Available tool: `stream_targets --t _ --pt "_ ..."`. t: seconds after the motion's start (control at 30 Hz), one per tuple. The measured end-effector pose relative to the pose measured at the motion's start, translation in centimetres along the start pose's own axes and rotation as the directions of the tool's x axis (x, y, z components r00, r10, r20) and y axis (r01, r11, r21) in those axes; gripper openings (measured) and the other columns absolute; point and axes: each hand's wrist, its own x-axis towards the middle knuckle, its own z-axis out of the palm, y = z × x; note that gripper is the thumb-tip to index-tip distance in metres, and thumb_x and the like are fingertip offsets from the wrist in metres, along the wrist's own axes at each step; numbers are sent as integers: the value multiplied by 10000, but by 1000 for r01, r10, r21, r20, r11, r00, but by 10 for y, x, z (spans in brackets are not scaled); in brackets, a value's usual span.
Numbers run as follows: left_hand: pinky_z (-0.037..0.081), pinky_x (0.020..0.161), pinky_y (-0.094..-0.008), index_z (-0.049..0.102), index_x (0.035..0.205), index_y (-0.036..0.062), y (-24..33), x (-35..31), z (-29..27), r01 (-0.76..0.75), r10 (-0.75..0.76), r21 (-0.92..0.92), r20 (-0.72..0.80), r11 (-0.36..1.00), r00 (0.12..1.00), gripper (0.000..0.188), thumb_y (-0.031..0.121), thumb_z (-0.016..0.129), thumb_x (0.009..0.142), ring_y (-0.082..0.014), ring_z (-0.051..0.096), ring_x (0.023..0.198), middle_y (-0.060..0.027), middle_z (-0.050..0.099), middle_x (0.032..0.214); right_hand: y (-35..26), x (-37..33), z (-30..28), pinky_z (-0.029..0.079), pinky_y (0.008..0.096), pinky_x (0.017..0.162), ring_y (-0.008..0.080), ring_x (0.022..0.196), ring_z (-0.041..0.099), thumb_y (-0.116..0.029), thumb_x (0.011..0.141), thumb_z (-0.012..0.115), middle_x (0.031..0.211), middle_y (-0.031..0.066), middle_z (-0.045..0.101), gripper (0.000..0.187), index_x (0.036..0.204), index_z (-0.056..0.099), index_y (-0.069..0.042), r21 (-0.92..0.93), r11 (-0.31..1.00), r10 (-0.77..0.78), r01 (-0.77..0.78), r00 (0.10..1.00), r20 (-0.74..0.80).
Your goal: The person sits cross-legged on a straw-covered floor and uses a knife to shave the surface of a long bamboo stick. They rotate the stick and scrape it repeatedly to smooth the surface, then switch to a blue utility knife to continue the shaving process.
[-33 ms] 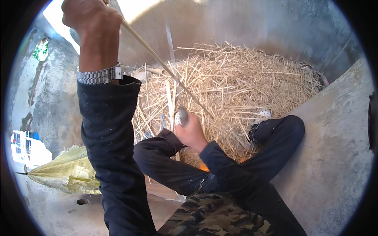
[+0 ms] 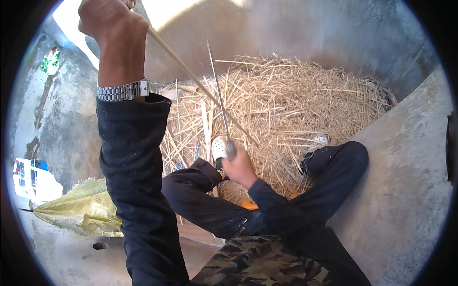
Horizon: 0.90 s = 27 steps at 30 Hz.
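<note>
My left hand (image 2: 112, 26) is shut tight on a long thin stick (image 2: 200, 83), high above the straw pile (image 2: 296, 100). My right hand (image 2: 238, 167) grips a knife (image 2: 218, 90). I think the blade could slip and cut my left arm.

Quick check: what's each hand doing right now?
Left hand: closed around a long thin bamboo strip.
Right hand: closed on a knife.

Big heap of pale straw-like shavings (image 2: 305, 100) piled against a grey concrete wall (image 2: 296, 28). Crumpled yellow-green sack (image 2: 81, 209) lying on the concrete floor (image 2: 71, 257) off to the left. White perforated clogs (image 2: 218, 148) half buried in the pile.
</note>
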Motion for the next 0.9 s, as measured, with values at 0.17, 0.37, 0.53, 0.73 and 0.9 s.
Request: stream_targets --t 0.17,0.37,0.53,0.73,0.9 --pt "489 671 -361 528 918 -83 2 7 -4 -48 51 44 -72 998 996 241 157 515 933 -175 485 543 -152 564 792 -86 -5 -8 486 375 641 259 634 604 -57 744 559 689 153 598 309 1019 556 86 149 767 562 -624 765 315" --pt "458 644 -352 509 873 -37 -8 25 -10 -12 12 -28 -11 1000 1000 161 112 473 922 -183 514 587 -123 537 782 -128 25 12 408 313 540 143 540 457 -46 744 549 622 39 485 114 836 515 12 145 989 -33 6 983 183" --pt "563 767 -414 548 956 -116 -22 35 9 -10 9 -68 -9 998 1000 212 89 501 930 -277 638 758 -205 609 929 78 -22 -41 401 294 370 128 396 479 -26 785 551 582 43 509 51 823 526 -2 -112 869 492 -483 868 70" --pt "605 751 -359 564 963 -127 -32 17 15 -72 76 92 -43 993 996 168 11 488 906 -265 656 803 -208 625 946 -52 10 -17 445 357 509 207 520 548 -91 762 557 628 112 555 171 864 531 43 140 931 313 -337 935 166" --pt "568 704 -338 555 955 -113 -44 66 -6 -32 33 -39 25 999 999 160 21 480 909 -240 613 742 -188 605 890 -24 8 7 448 366 614 236 621 562 -98 764 557 673 158 576 196 890 554 52 116 979 162 -170 984 74"
